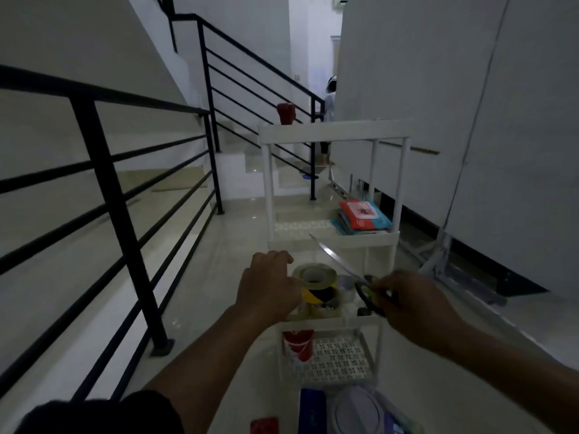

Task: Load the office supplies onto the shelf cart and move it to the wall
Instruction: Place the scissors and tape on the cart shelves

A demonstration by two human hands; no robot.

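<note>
Dim lighting throughout; glossy pale floor tiles (219,277) run from near to far and reflect the little light present. Black metal stair railing (125,195) occupies the left side, with white steps rising behind it toward the far left. At centre stands a white shelf cart (332,133), top tier bare; its middle tier holds a stack of red and teal packets (363,217) at the right end. Nearer, a lower white rack (341,355) with a perforated shelf carries a red cup (297,343) at its left.

Left hand (269,286) is closed around a yellow-and-black tape roll (316,286), which sits on clear tape rolls (322,310) on the rack's top. Right hand (413,302) clasps the handles of scissors (354,274), blade pointing far-left toward the cart; the blades appear together, though blur limits certainty.

Large white panel (470,104) fills the right, its dark base and metal frame resting on the floor. Person standing at the far end of the passage, mostly hidden.
</note>
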